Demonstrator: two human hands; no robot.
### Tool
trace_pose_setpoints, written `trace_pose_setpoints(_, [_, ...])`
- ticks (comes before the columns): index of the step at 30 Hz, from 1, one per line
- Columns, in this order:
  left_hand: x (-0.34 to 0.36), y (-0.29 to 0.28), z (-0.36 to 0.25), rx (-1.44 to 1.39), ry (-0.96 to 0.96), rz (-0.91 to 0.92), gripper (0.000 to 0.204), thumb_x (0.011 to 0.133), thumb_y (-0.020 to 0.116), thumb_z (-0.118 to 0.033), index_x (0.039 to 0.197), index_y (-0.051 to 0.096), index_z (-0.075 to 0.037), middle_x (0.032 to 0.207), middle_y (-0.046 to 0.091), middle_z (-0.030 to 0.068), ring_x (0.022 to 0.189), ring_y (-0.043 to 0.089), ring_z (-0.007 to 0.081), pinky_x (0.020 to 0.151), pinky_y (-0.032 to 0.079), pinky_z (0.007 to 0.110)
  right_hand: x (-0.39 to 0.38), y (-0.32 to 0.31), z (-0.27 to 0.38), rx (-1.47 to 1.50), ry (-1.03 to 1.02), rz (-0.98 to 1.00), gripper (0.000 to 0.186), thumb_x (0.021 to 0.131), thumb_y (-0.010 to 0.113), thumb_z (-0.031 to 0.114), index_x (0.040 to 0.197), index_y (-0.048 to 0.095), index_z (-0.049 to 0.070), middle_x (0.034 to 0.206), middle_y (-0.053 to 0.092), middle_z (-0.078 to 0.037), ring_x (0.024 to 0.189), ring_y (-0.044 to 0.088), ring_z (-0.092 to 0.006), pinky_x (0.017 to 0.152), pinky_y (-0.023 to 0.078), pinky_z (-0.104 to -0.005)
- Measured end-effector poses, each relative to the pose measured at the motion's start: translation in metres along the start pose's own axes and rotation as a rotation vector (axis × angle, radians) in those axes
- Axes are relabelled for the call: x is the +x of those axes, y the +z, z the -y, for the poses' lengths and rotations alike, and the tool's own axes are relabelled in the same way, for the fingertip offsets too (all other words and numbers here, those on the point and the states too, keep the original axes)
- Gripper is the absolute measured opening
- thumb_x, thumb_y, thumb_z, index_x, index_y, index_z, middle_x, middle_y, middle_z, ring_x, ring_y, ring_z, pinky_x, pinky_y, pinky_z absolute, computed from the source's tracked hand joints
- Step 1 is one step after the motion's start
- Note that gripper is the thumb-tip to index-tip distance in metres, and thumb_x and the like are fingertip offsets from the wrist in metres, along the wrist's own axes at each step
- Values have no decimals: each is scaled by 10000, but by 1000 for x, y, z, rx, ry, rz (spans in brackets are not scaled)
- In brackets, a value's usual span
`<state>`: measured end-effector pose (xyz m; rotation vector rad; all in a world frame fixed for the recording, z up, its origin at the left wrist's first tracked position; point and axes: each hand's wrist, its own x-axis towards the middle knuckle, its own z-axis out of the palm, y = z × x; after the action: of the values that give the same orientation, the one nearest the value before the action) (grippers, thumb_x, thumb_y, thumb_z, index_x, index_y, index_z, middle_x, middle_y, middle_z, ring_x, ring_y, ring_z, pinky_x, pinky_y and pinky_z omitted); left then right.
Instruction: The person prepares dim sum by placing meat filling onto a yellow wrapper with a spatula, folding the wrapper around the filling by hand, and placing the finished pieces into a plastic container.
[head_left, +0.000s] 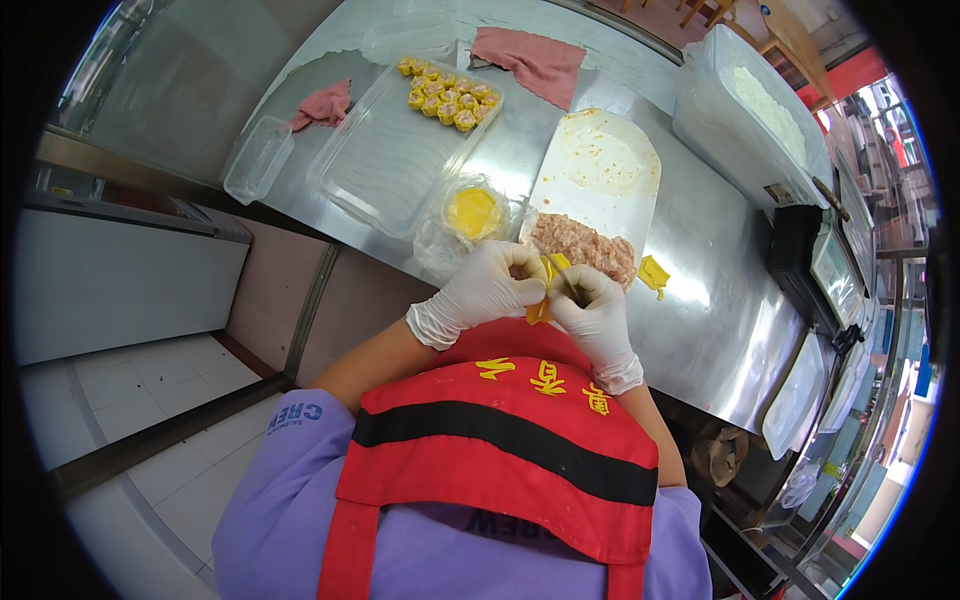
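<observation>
My left hand (492, 288), in a white glove, pinches a yellow dumpling wrapper (540, 312) in front of my apron. Close beside it, my gloved right hand (598, 318) is closed on a thin metal spatula (563, 276), its blade slanting up over the wrapper. How much filling sits in the wrapper is hidden by my fingers. Just beyond my hands, pinkish minced meat (583, 246) is heaped on the near end of a white tray (648, 185). A bag-wrapped stack of yellow wrappers (474, 213) stands left of the meat, and a loose yellow wrapper (654, 274) lies to its right.
Several yellow dumplings (462, 100) stand in the far end of a clear plastic tray (385, 165). Pink cloths (530, 62) and a small clear container (260, 158) lie farther off. At right are a large white-filled bin (745, 120) and a black scale-like device (805, 260).
</observation>
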<state>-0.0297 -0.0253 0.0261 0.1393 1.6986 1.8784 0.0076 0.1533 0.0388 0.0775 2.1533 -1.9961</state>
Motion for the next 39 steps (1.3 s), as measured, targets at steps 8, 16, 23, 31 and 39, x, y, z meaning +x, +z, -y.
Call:
trace_pose_setpoints(8, [3, 0, 1, -249, 55, 45, 68, 813, 584, 17, 857, 634, 26, 770, 627, 51, 660, 590, 100, 615, 488, 227, 3, -13, 1, 353, 267, 57, 139, 841, 665, 93, 910, 601, -9, 721, 556, 33, 605, 461, -19, 531, 374, -176])
trace_pose_setpoints(16, [1, 7, -9, -347, -53, 3, 184, 869, 622, -63, 1032, 617, 23, 880, 633, 43, 791, 616, 118, 678, 516, 233, 3, -9, 8, 310, 254, 90, 256, 898, 646, 137, 1069, 619, -51, 849, 615, -12, 667, 515, -30, 570, 417, -162])
trace_pose_setpoints(23, [17, -10, 23, -888, -51, -108, 340, 975, 455, -128, 1284, 492, 9, 1228, 579, 153, 1142, 578, 274, 985, 469, 400, 10, -13, -9, 448, 260, -67, 150, 854, 609, 90, 971, 602, -5, 743, 561, 9, 506, 394, -37, 456, 308, -177])
trace_pose_setpoints(31, [1, -85, 31, -745, 141, -456, 344, 983, 460, -245, 1234, 502, -14, 1233, 558, 126, 1149, 559, 260, 969, 465, 444, 32, -6, 3, 305, 303, -67, 189, 832, 567, 115, 974, 575, -9, 779, 567, -35, 613, 524, -76, 523, 402, -183])
trace_pose_setpoints(39, [-39, -122, 20, -32, 340, -720, 78, 852, 689, -50, 905, 673, 5, 819, 638, -3, 767, 582, 62, 705, 473, 208, 92, 43, 5, 159, 331, 274, 261, 851, 606, 109, 1057, 567, -46, 808, 583, -45, 642, 505, -70, 562, 405, -206])
